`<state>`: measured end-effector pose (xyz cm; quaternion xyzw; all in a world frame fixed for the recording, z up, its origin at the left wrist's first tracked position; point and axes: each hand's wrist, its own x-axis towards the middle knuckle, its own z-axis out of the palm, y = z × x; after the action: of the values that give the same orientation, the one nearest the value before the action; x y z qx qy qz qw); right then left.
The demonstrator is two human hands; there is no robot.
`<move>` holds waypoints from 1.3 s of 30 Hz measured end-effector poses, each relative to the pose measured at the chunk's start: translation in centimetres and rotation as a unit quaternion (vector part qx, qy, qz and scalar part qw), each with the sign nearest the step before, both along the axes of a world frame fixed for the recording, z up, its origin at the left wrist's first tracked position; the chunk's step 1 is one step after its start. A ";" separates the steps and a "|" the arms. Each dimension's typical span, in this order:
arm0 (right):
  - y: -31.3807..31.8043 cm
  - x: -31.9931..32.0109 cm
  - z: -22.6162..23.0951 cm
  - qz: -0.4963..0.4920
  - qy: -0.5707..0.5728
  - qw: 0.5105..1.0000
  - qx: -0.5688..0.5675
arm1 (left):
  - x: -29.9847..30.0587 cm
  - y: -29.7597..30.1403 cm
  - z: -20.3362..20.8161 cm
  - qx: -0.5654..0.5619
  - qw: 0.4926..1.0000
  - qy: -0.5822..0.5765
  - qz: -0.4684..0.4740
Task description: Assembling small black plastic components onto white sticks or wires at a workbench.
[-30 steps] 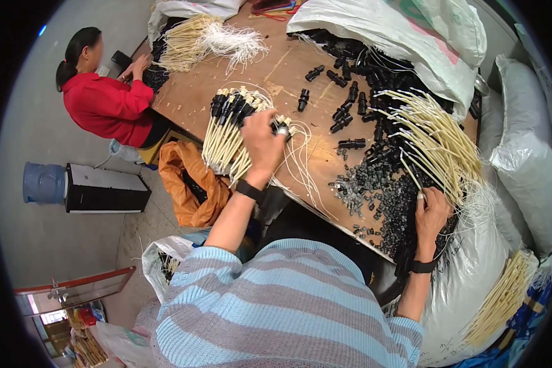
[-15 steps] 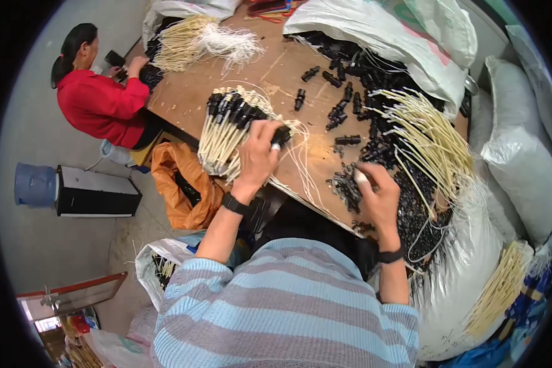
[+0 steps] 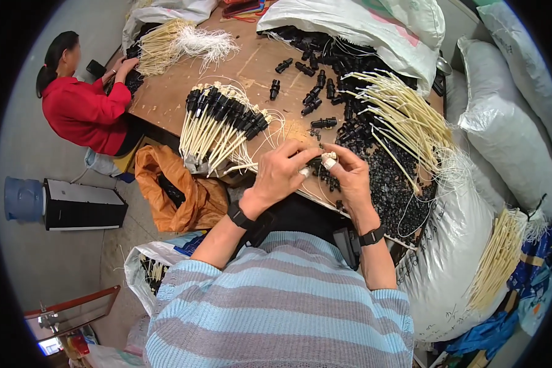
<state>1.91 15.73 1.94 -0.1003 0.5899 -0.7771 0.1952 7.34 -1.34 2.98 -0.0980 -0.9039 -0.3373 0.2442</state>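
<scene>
In the head view, the step in hand looks like fitting small parts together: the left hand's [image 3: 279, 172] fingers curl closely around a black plastic connector [image 3: 314, 163], the right hand's [image 3: 351, 178] pinch a small cream-coloured end [image 3: 330, 156] beside it, over the brown wooden table's [image 3: 251, 80] near edge; the next move probably calls for steady alignment.

We record an assembly workshop: wooden worktable [image 3: 257, 80], centre, heaped with black fittings [image 3: 311, 97]; stuffed white sacks [image 3: 497, 129], right; co-worker [image 3: 83, 113] in red, upper left.
</scene>
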 end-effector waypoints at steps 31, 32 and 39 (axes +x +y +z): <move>6.3 -0.9 -4.6 -0.083 0.201 0.910 0.353 | -5.5 -6.6 -3.9 -0.061 0.996 0.007 0.061; 7.6 -2.2 -4.0 -0.135 0.279 0.855 0.416 | -6.5 -5.1 -4.9 -0.005 1.000 0.015 -0.012; 13.7 -6.7 -4.4 -0.150 0.313 0.653 0.673 | -13.6 -0.1 -7.5 -0.067 0.990 -0.120 -0.019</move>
<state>-4.77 29.40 -2.42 -0.0890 0.9843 -0.1087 -0.1065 -6.26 -1.42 -4.55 -0.0898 -0.9454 -0.2894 0.1202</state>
